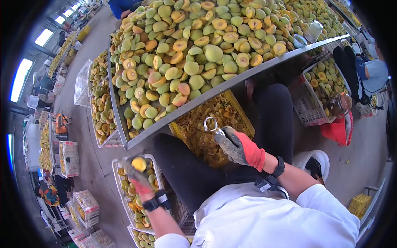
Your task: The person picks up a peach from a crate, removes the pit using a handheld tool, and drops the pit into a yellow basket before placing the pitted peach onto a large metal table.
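My right hand (pixel 237 146), in a grey and red glove, is closed round a metal ring tool (pixel 211 124) above a yellow crate (pixel 236 108) of brownish fruit scraps. My left hand (pixel 138 173), also gloved and blurred by motion, holds a yellow fruit half (pixel 139 164) over a white crate (pixel 120 182) of cut fruit at my left side. Before me, a metal-edged table (pixel 186 108) bears a large heap of green and orange fruit (pixel 173 58), many of them halved.
A white container (pixel 314 31) and a small bowl (pixel 300 40) sit on the heap at the right. Fruit crates (pixel 308 99) flank the table. A white bucket (pixel 324 163) stands by my right leg. Another person (pixel 374 74) is at the far right.
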Tool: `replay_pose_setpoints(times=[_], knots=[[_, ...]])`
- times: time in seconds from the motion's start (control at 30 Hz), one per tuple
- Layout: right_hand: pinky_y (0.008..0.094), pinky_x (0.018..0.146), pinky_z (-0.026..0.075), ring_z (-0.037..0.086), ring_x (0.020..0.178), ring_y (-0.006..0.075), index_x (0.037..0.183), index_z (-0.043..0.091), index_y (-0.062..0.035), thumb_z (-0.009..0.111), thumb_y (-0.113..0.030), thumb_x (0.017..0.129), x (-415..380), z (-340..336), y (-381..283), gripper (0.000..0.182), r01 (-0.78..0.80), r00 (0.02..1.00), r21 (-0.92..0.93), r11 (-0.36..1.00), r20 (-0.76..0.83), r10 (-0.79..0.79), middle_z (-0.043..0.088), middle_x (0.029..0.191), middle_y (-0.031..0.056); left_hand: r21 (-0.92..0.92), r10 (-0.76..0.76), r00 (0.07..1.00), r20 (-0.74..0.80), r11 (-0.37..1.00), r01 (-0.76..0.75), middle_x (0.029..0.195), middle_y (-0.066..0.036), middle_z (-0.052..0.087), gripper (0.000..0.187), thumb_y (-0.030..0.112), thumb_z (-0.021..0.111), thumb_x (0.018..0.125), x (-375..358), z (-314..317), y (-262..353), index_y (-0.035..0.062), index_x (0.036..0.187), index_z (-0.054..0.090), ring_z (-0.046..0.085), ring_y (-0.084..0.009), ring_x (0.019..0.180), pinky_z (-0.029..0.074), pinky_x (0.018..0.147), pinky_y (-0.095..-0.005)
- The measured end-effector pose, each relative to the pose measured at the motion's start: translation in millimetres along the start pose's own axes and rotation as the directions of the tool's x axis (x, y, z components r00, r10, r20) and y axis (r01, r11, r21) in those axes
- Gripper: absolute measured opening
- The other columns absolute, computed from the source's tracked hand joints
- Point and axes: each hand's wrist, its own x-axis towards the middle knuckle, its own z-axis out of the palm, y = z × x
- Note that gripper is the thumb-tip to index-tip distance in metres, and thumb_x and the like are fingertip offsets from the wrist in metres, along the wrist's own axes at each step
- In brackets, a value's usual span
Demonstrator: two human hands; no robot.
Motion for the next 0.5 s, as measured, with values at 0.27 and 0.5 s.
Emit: replay_pose_setpoints(times=[0.27,0.5], knots=[[0.0232,0.054,0.04,0.048,0.062,0.0058,0.095,0.052,-0.0113,0.054,-0.025,0.093,11.2,-23.9,10.7,0.014,-0.088,0.993,0.154,0.984,-0.069,0.1,0.051,0.072,-0.0027,0.245,-0.363,0.867,-0.341,0.856,0.455,0.088,-0.004,0.061,0.05,0.054,0.054,0.084,46.8,-288.5,-144.5,0.0088,0.102,0.061,0.06,-0.0176,0.075,0.052,0.062,-0.0367],[0.0232,0.047,0.038,0.048,0.055,0.0054,0.089,0.051,-0.0104,0.049,-0.029,0.095,15.4,11.1,-8.9,0.019,-0.071,0.987,-0.198,0.978,-0.156,0.04,0.051,0.067,-0.0044,-0.391,-0.194,0.977,0.085,0.896,0.212,0.106,-0.01,0.061,0.045,0.041,0.046,0.094,-7.8,-33.7,39.6,0.004,0.12,0.05,0.061,-0.0212,0.089,0.054,0.071,-0.0296]])
